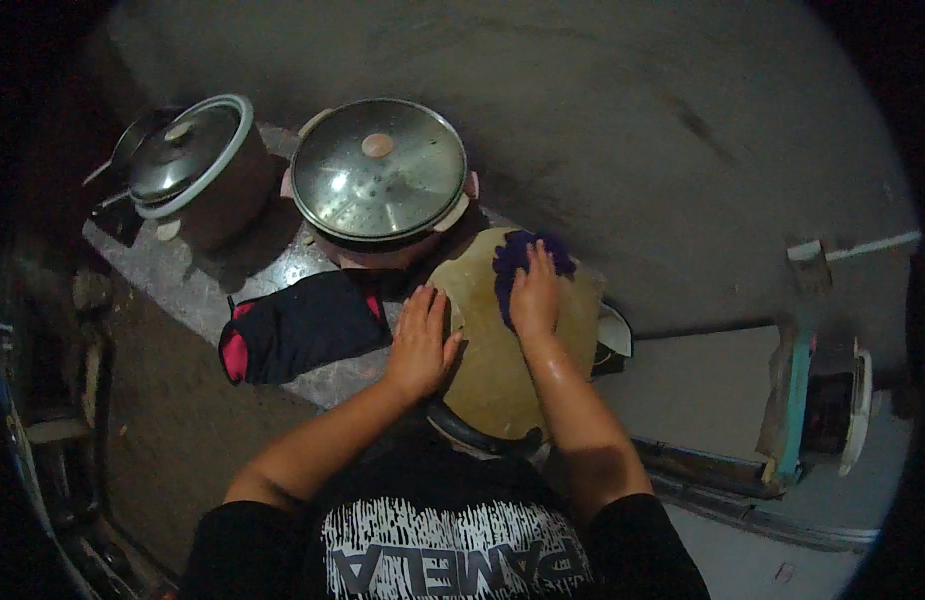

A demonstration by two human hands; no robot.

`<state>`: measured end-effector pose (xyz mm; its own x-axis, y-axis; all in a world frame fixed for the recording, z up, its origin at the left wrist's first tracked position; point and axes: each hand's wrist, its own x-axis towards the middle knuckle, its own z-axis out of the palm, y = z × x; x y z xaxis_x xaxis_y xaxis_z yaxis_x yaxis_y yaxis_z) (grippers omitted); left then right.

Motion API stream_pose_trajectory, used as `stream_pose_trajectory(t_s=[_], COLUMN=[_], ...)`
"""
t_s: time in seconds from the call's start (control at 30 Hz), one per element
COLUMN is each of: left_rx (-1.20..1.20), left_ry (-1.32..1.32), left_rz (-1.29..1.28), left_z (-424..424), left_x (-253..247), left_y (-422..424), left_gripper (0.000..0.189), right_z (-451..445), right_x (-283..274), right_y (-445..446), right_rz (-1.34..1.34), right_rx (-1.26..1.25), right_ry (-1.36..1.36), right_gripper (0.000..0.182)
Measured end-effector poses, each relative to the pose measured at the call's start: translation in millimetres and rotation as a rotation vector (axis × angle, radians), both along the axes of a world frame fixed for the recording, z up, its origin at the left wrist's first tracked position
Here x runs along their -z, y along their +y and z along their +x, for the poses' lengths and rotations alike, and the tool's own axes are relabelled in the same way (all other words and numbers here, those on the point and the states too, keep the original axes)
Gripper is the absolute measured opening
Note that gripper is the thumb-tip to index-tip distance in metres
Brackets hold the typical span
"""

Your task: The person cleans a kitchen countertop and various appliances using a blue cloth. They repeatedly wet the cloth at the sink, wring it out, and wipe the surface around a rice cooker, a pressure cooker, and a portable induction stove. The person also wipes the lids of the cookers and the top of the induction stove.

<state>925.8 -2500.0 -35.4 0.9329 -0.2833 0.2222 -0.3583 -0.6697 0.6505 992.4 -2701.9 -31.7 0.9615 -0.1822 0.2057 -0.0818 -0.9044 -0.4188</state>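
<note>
A yellowish rounded board lies in front of me, with a dark curved piece along its near edge. My right hand presses a crumpled purple cloth onto the board's far right part. Flat along the left edge of the board rests my left hand, its thumb apart from the fingers and nothing in its grasp. To the left of that hand is a black fabric mitt or pouch with a red lining.
Behind the mitt, a wide pan with a glass lid stands on the grey tabletop. A lidded pot is at the far left. On the right are a pale panel and a grey wall.
</note>
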Motion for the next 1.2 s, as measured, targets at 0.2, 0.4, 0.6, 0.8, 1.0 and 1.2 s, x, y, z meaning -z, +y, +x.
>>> stream_pose_trajectory(t_s=[0.2, 0.4, 0.6, 0.8, 1.0, 1.2], left_rx=[0.070, 0.193, 0.303, 0.451, 0.518, 0.563], left_ry=[-0.189, -0.199, -0.089, -0.142, -0.296, -0.326], left_rz=[0.003, 0.025, 0.400, 0.534, 0.394, 0.333], left_z=[23, 18, -5, 7, 24, 55], left_x=[-34, -33, -39, -29, -16, -12], left_y=[-20, -52, -82, -83, -89, -96], left_gripper=[0.053, 0.048, 0.084, 0.075, 0.035, 0.033], right_z=[-41, -103, -152, -166, -167, -171], right_x=[-9, -30, -15, 12, 12, 14], right_y=[18, 4, -70, -78, -79, -80], right_rz=[0.041, -0.014, -0.108, -0.108, -0.047, -0.040], right_rx=[-0.276, -0.497, -0.314, -0.274, -0.292, -0.243], right_ry=[0.036, 0.241, 0.146, 0.079, 0.018, 0.038], right_gripper=[0.047, 0.054, 0.061, 0.062, 0.063, 0.058])
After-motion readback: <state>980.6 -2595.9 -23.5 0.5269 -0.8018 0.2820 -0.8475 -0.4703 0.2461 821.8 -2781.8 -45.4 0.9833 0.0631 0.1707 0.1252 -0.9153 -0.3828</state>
